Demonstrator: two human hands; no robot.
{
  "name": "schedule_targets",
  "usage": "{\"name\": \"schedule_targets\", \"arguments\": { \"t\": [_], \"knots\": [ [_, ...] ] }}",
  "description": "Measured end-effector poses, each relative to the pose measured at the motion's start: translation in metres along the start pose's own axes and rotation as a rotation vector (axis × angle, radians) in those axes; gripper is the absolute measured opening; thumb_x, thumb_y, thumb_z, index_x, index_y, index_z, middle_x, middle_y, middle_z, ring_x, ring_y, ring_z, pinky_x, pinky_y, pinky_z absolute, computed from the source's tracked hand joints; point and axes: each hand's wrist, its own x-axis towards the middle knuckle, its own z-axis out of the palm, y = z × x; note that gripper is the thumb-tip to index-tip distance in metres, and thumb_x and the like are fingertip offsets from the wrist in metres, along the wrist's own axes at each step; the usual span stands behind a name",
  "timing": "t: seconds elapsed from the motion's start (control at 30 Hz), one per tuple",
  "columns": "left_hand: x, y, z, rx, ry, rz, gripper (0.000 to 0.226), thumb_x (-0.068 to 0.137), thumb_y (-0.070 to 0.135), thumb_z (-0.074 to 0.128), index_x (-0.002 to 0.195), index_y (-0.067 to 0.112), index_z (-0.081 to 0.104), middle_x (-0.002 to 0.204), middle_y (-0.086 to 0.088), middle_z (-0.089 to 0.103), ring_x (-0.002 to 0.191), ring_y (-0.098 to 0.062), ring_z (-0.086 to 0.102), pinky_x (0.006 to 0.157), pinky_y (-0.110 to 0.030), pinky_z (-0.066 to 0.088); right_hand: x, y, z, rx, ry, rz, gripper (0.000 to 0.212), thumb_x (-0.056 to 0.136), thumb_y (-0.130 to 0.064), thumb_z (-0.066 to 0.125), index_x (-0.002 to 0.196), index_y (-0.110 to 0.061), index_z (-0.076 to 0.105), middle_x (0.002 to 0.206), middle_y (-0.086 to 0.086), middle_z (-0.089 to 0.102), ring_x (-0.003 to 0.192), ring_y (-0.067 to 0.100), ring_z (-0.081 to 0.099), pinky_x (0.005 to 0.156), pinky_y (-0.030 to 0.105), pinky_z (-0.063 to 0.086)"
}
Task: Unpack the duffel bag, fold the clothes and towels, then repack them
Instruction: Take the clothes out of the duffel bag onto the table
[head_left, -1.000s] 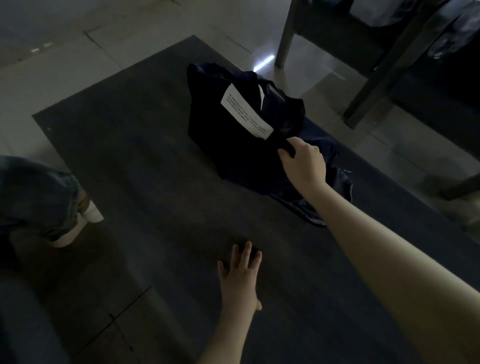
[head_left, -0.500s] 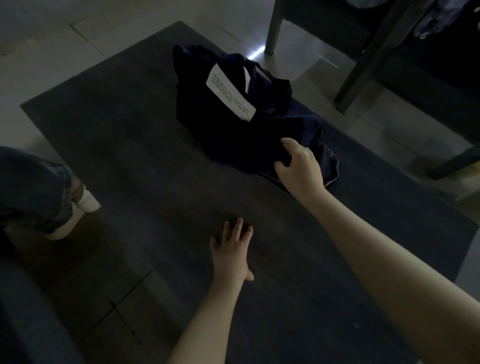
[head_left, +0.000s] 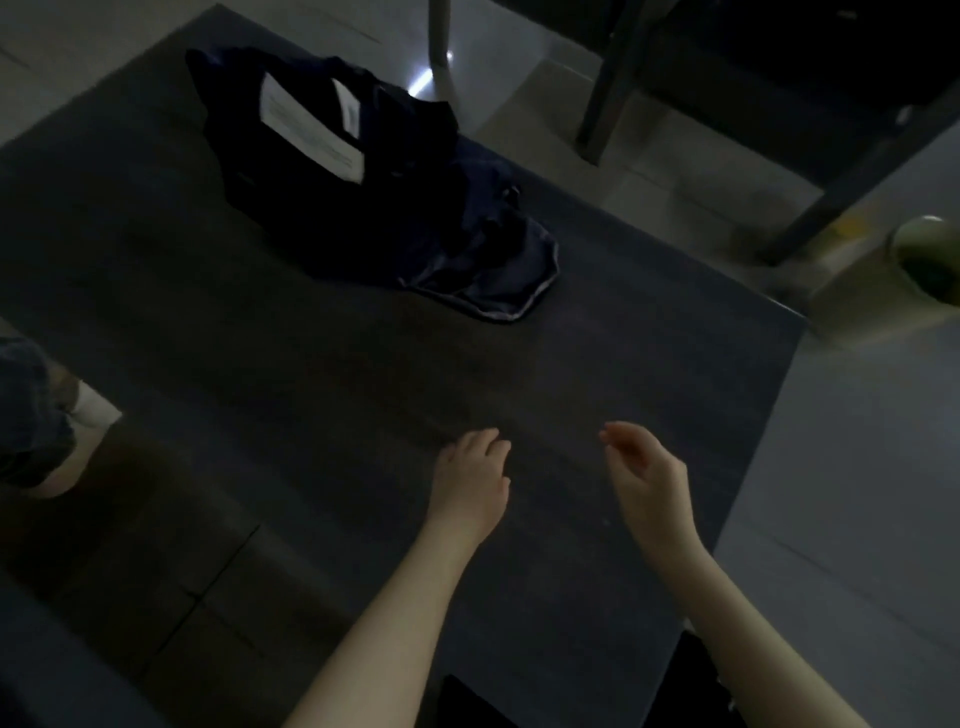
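While duffel bag (head_left: 332, 208) lies apart, left hand (head_left: 470, 486), right hand (head_left: 647, 483) empty — fingers relaxed.

The left forearm (head_left: 384, 623), bare, reaches forward from the bottom edge. The left grip (head_left: 470, 480) lies palm down, fingers loosely bent. The right forearm (head_left: 732, 623), also bare, runs beside it. The right grip (head_left: 647, 478) stands on edge, palm facing the left one, fingers relaxed and slightly curled. The two grips are apart.
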Motion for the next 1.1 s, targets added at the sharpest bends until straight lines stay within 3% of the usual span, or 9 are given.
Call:
{"name": "schedule_targets", "arguments": {
  "t": [0.13,0.23,0.3,0.47,0.6,0.8,1.1],
  "knots": [
    [-0.014,0.063,0.038,-0.026,0.006,0.153,0.045,0.096,0.018,0.047,0.141,0.015,0.042,0.149,-0.001,0.036,0.138,-0.019,0.031,0.110,-0.034,0.027,-0.050,0.063,-0.047,0.011,0.111,0.172,0.014,0.086,-0.001,0.063,0.097,-0.009,0.069,0.084,-0.005,0.067,0.078,-0.011,0.060,0.070,0.004,0.043],
    [-0.025,0.108,0.072,-0.005,0.015,0.260,0.040,0.083,0.013,0.064,0.123,0.011,0.061,0.131,-0.006,0.056,0.123,-0.024,0.052,0.100,-0.038,0.043,-0.086,0.102,-0.077,0.005,0.165,0.280,0.014,0.086,0.002,0.061,0.097,-0.005,0.069,0.088,0.001,0.068,0.077,0.000,0.060,0.068,0.003,0.041],
    [-0.031,0.135,0.096,0.018,0.021,0.344,0.040,0.070,0.012,0.075,0.110,0.012,0.068,0.118,-0.006,0.065,0.112,-0.024,0.061,0.091,-0.039,0.050,-0.109,0.124,-0.092,0.006,0.173,0.363,0.015,0.088,0.000,0.060,0.100,-0.004,0.068,0.090,-0.001,0.066,0.085,0.010,0.061,0.072,0.011,0.042],
    [-0.030,0.182,0.137,0.129,0.031,0.519,0.038,0.075,0.016,0.072,0.113,0.013,0.065,0.121,-0.006,0.061,0.116,-0.024,0.056,0.095,-0.041,0.048,-0.153,0.186,-0.101,-0.017,0.129,0.478,0.016,0.087,-0.003,0.061,0.101,-0.006,0.068,0.092,0.006,0.070,0.087,0.023,0.065,0.080,0.037,0.051],
    [-0.027,0.174,0.162,0.212,0.081,0.524,0.040,0.082,0.022,0.061,0.121,0.015,0.058,0.130,-0.006,0.048,0.124,-0.023,0.042,0.101,-0.042,0.039,-0.167,0.231,-0.083,-0.068,0.005,0.516,0.023,0.087,-0.010,0.059,0.110,-0.011,0.064,0.101,0.004,0.068,0.093,0.021,0.064,0.080,0.034,0.051],
    [-0.025,0.168,0.173,0.292,0.154,0.542,0.041,0.089,0.024,0.043,0.127,0.015,0.053,0.135,-0.007,0.043,0.130,-0.024,0.037,0.108,-0.039,0.028,-0.164,0.301,-0.037,-0.152,-0.146,0.582,0.044,0.086,-0.016,0.058,0.129,-0.014,0.052,0.126,0.005,0.055,0.105,0.025,0.058,0.078,0.030,0.045],
    [-0.024,0.167,0.178,0.311,0.276,0.555,0.041,0.088,0.024,0.039,0.124,0.014,0.056,0.134,-0.008,0.042,0.128,-0.024,0.037,0.108,-0.039,0.027,-0.153,0.365,0.034,-0.247,-0.256,0.744,0.074,0.081,-0.027,0.062,0.146,-0.022,0.025,0.151,0.005,0.025,0.124,0.035,0.041,0.092,0.043,0.045]
  ]
}}
